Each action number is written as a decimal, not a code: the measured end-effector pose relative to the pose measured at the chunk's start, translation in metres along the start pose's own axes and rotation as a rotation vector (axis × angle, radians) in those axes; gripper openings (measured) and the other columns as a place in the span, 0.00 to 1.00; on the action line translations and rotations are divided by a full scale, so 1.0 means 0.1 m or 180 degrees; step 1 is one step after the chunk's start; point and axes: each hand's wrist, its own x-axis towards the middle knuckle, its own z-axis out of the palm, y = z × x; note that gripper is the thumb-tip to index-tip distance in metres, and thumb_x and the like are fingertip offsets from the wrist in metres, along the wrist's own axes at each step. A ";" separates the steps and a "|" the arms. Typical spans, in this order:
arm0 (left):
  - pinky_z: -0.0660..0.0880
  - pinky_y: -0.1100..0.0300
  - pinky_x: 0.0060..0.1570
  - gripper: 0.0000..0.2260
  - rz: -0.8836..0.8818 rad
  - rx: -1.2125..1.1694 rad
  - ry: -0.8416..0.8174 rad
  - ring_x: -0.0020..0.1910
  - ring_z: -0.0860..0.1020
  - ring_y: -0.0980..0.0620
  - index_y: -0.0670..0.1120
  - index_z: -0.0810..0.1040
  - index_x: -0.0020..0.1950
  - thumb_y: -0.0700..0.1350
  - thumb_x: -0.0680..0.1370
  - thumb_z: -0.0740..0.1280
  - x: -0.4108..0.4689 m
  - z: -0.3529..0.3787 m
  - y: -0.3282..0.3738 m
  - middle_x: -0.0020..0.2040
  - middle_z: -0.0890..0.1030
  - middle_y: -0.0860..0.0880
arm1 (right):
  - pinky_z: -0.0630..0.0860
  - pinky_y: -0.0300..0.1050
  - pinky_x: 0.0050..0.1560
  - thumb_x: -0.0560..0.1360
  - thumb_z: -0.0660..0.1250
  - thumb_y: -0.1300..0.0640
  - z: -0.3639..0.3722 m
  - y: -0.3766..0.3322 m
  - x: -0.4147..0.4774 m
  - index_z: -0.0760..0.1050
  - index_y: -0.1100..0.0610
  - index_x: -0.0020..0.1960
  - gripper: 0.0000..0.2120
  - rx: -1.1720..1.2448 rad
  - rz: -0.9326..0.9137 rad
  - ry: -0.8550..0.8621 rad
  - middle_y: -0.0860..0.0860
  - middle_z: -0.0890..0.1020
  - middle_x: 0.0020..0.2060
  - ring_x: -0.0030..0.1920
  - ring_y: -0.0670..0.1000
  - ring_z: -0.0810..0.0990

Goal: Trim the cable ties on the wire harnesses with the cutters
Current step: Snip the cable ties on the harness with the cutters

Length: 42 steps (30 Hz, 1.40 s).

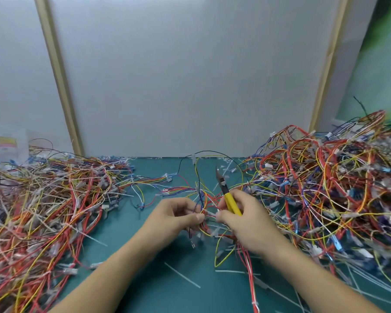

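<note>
**Two hands meeting over one harness at the middle of the table**

At nine o'clock from the hands, a tangled left pile (43,199) of red, yellow and white wire harnesses is lying on the green table (149,256). The left hand (178,213) is reaching in from seven o'clock. Its grip is closing thumb against curled fingers, pinching a few thin wires of the harness (209,207) that is spreading between both hands. Just beside it, at three o'clock, the right hand (242,222) is wrapping its fingers round the yellow handles of the cutters (228,197), whose dark blades are pointing toward eleven o'clock, above the harness. The right thumb is sitting close to the left thumb over the same wires. White tie offcuts (182,275) are lying on the table at six o'clock. At three o'clock, a taller right pile (336,188) of harnesses is crowding the table edge.
</note>
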 end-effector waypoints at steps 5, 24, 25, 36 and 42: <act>0.77 0.60 0.35 0.03 0.0051 0.0020 0.0069 0.31 0.77 0.48 0.36 0.79 0.42 0.31 0.74 0.71 0.03 -0.01 0.01 0.29 0.77 0.49 | 0.72 0.42 0.36 0.76 0.65 0.39 -0.13 -0.14 -0.15 0.72 0.50 0.38 0.16 -0.0425 -0.0639 0.0605 0.47 0.77 0.33 0.34 0.47 0.74; 0.77 0.63 0.32 0.09 -0.0011 0.0042 0.0721 0.27 0.79 0.53 0.43 0.81 0.36 0.33 0.74 0.72 0.02 0.07 0.03 0.31 0.82 0.42 | 0.76 0.43 0.25 0.84 0.55 0.47 -0.14 -0.35 -0.33 0.75 0.67 0.49 0.23 0.0583 0.1280 -0.1337 0.60 0.80 0.31 0.27 0.58 0.79; 0.77 0.62 0.32 0.09 -0.0003 0.0056 0.0731 0.28 0.79 0.53 0.43 0.81 0.36 0.33 0.74 0.72 0.02 0.07 0.03 0.31 0.82 0.42 | 0.76 0.43 0.24 0.84 0.55 0.47 -0.14 -0.34 -0.32 0.75 0.67 0.49 0.23 0.0608 0.1287 -0.1368 0.60 0.80 0.30 0.27 0.58 0.79; 0.77 0.64 0.31 0.10 0.0013 0.0086 0.0903 0.26 0.78 0.56 0.45 0.80 0.36 0.33 0.74 0.72 0.01 0.07 0.07 0.27 0.80 0.50 | 0.78 0.43 0.27 0.84 0.56 0.47 -0.19 -0.34 -0.29 0.76 0.67 0.49 0.23 0.0609 0.1298 -0.1672 0.60 0.81 0.32 0.29 0.58 0.81; 0.77 0.65 0.31 0.11 0.0058 0.0125 0.0907 0.27 0.78 0.57 0.46 0.80 0.35 0.33 0.74 0.72 -0.01 0.09 0.06 0.27 0.80 0.50 | 0.79 0.44 0.29 0.84 0.56 0.47 -0.20 -0.30 -0.27 0.77 0.67 0.49 0.24 0.0583 0.1366 -0.1801 0.60 0.82 0.33 0.29 0.59 0.82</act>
